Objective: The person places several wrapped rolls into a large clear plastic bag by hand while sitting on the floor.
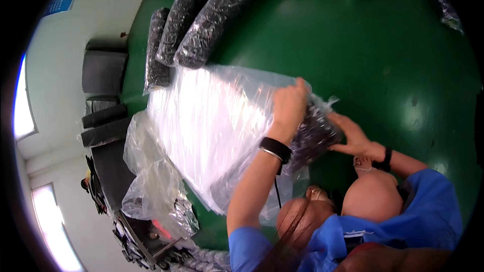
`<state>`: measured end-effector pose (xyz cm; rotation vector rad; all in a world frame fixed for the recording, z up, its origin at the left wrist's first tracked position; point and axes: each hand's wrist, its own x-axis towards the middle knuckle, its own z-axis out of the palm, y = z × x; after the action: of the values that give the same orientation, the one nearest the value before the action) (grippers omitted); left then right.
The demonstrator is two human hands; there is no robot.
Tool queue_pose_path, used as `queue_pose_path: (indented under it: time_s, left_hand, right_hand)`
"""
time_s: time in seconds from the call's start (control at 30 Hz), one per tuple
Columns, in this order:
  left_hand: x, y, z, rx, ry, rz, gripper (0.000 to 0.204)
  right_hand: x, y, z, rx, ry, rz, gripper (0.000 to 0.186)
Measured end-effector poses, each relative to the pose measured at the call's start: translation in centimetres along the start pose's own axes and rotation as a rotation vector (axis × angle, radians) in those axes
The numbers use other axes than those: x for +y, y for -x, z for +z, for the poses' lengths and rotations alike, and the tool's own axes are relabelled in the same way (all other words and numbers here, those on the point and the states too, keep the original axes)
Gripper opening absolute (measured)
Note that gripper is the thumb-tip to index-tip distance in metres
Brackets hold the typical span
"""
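A dark roll [316, 133] in shiny clear plastic lies on the floor before my knees. My left hand [290, 105] is closed on the edge of a clear plastic bag [252, 78] at the roll's far end. With fingers and thumb apart, my right hand [353, 135] grips the roll's right end. To the left, a broad stack of white, glossy plastic sheets [196, 126] spreads out flat. Part of the roll is hidden behind my left forearm.
Several long dark rolls in plastic [217, 17] lie beyond the sheets. A crumpled clear plastic bag [151, 171] sits at the left, beside dark foam-like blocks [103, 73] along the white wall. The floor [393, 65] is green and glossy.
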<state>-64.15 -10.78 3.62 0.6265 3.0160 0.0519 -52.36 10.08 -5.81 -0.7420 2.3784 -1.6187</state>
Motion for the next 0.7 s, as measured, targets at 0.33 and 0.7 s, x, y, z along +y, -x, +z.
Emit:
queue_pose_path:
  time_s: [0.33, 0.7]
  left_hand:
    - [8.3, 2.5, -1.5, -0.141, 0.037, 0.377, 0.013]
    - [10.4, 2.1, -1.4, 0.070, 0.968, 0.461, 0.069]
  right_hand:
    - [-5.0, -8.6, 7.5, 0.019, -0.207, -0.103, 0.080]
    - [-0.9, -8.0, 1.3, 0.125, -0.066, 0.300, 0.065]
